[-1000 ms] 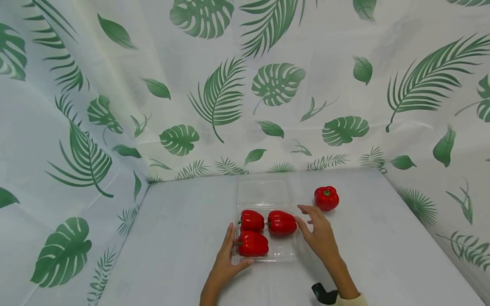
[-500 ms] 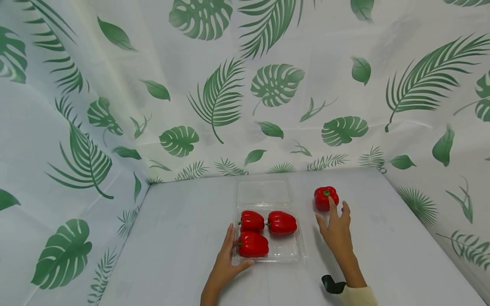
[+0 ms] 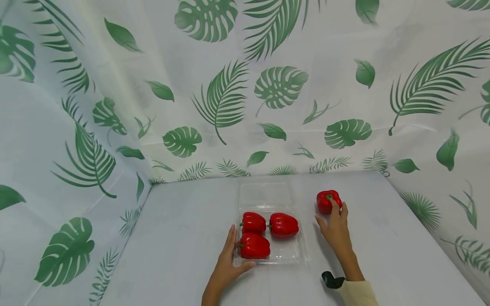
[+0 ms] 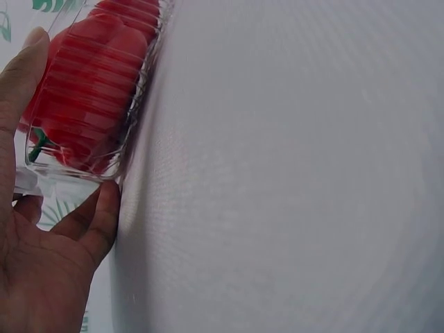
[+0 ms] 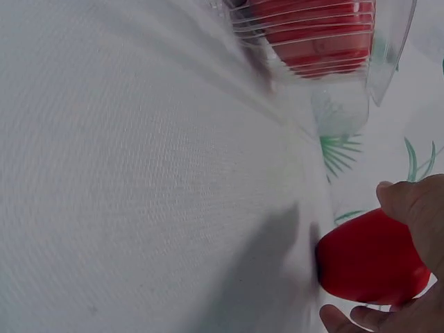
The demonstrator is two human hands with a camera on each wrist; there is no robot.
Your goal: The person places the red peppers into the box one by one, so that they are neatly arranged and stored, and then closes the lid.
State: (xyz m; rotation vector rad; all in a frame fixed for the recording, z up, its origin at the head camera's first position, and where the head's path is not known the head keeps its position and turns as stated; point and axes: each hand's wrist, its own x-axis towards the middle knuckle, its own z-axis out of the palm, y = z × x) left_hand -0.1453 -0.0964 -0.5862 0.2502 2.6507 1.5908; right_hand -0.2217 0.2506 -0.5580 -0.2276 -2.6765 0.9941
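Right hand (image 3: 337, 231) has moved from container (image 3: 287, 250) to loose pepper (image 3: 323, 205) right of it, spread wide. Likely firm, slick; cup its sides

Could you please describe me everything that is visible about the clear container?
The clear container looks like plastic, with ribbed walls. It sits on the white table, its open lid folded back on the far side. Three red peppers lie inside, its near right part bare. The left hand's grip spans its near left corner, thumb along the near edge.
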